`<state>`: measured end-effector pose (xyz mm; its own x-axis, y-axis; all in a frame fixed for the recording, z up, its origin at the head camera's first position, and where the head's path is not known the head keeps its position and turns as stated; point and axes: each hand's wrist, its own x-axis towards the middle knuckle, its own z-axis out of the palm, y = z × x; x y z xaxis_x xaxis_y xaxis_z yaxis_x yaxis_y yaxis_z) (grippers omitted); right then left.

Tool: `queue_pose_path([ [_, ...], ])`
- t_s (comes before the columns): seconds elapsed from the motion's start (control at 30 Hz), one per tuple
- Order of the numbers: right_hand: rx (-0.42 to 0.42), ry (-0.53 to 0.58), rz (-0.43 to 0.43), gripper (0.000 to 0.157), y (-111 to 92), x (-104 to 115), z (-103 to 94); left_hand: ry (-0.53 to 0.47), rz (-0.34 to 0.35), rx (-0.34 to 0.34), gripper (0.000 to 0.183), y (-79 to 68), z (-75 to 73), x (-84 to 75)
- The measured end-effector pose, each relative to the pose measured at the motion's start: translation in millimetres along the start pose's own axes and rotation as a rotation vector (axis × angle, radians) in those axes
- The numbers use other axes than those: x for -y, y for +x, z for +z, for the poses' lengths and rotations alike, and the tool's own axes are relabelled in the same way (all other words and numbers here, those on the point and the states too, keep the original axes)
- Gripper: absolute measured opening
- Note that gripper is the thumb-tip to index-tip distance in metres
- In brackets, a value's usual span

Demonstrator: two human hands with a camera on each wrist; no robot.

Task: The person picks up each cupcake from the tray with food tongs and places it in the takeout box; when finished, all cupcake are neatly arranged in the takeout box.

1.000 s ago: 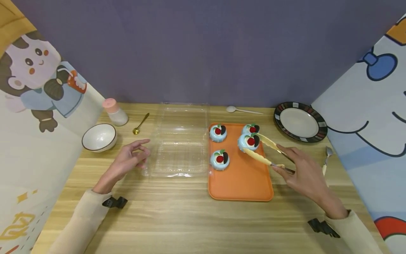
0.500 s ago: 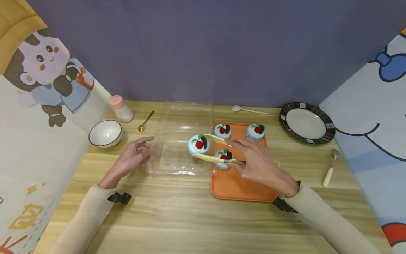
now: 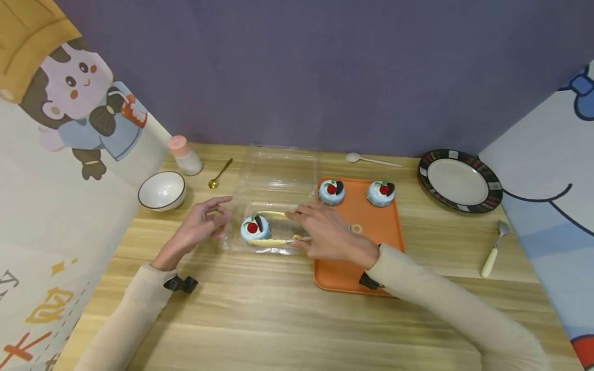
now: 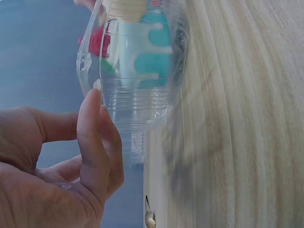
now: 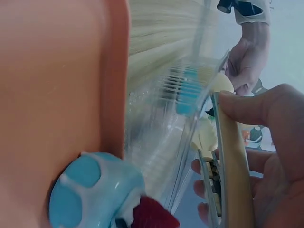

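My right hand [image 3: 327, 234] grips a pair of tongs [image 3: 271, 214] with pale yellow tips and metal handles. Between the tips is a small light-blue cake [image 3: 261, 235] topped with a red berry, a dark cookie and a green leaf. It is at the left side of a hinged clear plastic box [image 3: 284, 172], within the near half; the left wrist view shows its blue side [image 4: 154, 66] through the plastic wall. My left hand [image 3: 197, 226] is loosely bent at the box's left edge, one fingertip right at the rim in the left wrist view.
Two similar cakes [image 3: 331, 192] show on the orange tray [image 3: 343, 281], partly covered by my right arm. Around them are a dark-rimmed plate [image 3: 424, 180], a fork [image 3: 492, 257], a white spoon [image 3: 371, 161], a gold spoon [image 3: 220, 174], a bowl [image 3: 162, 190] and a pink-capped bottle [image 3: 185, 157].
The right hand with the tongs has carried one cake left from the tray, over the box, and down into its near half. The left hand has stayed at the box's left edge.
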<state>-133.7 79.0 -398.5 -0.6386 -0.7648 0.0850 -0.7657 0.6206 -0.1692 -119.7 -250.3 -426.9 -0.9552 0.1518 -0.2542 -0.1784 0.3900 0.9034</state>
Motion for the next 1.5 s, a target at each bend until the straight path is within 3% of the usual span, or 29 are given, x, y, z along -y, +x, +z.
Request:
queue_pose_path([
  [0.37, 0.024, 0.016, -0.022, 0.072, 8.2, -0.3, 7.1, -0.004, -0.002, 0.001, 0.056, 2.0, 2.0, -1.4],
  [0.6, 0.026, 0.082, 0.059, 0.078, -2.4, -9.4, -6.8, -0.010, -0.005, 0.013, 0.056, 1.8, 2.0, -0.7],
  [0.77, -0.066, 0.123, 0.157, 0.078, -26.5, -27.0, -24.8, -0.003, -0.004, 0.017, 0.055, 2.1, -1.4, 0.5],
  [1.03, -0.172, 0.028, 0.386, 0.076, -83.2, -77.8, -45.0, 0.000, 0.001, 0.022, 0.055, -0.5, -6.9, 1.2],
  [1.27, -0.187, -0.008, 0.576, 0.074, -139.9, -124.3, -53.4, -0.006, 0.003, 0.030, 0.056, 0.5, -7.5, 1.7],
  [1.5, -0.124, -0.013, 0.624, 0.078, -174.0, -148.6, -51.3, -0.003, 0.007, 0.028, 0.056, 1.1, -8.7, 5.5],
])
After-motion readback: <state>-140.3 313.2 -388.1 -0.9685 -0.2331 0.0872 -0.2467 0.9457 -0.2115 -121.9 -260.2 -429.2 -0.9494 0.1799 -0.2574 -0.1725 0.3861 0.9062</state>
